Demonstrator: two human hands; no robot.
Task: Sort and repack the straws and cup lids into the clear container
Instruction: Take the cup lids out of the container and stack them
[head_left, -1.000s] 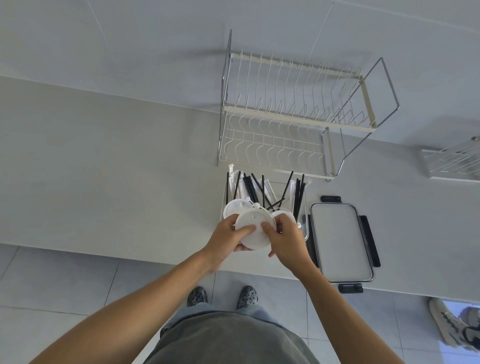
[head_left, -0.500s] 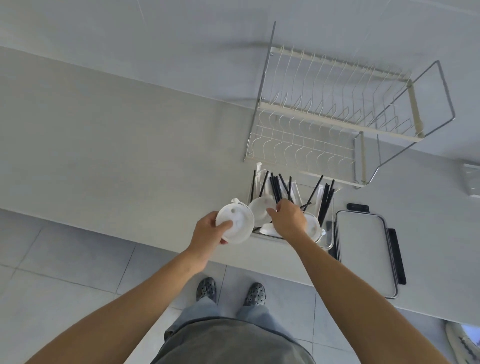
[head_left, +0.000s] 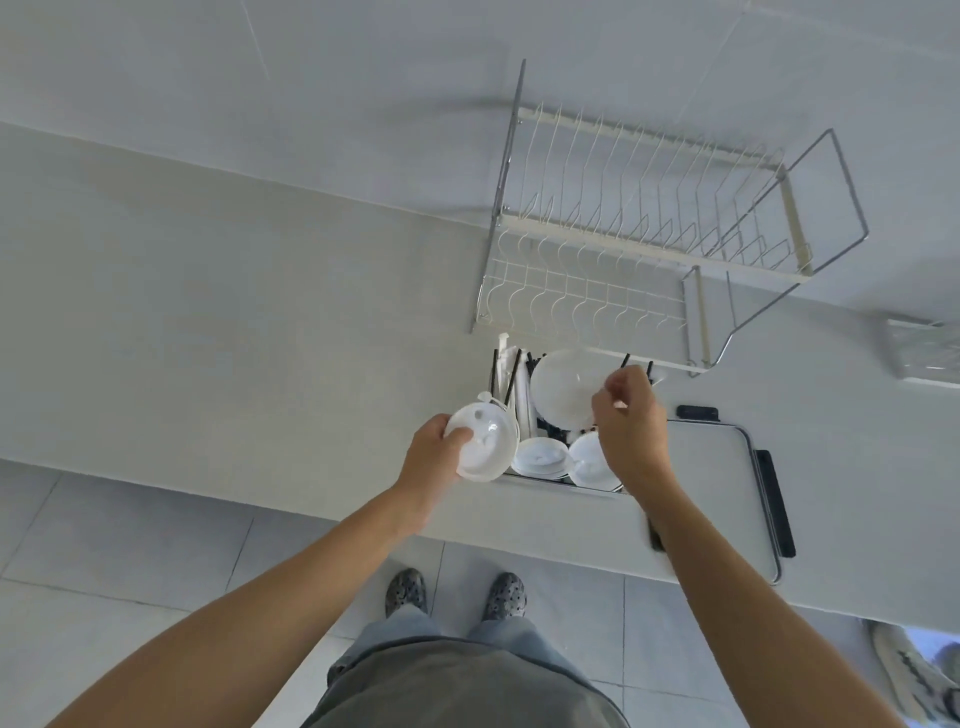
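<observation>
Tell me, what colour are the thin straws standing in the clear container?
Black, seen from the head camera: thin black straws beside white ones.

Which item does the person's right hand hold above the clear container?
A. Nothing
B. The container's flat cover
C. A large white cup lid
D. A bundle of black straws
C: the right hand pinches the edge of a large white cup lid raised over the clear container, while the left hand holds a smaller lid.
</observation>
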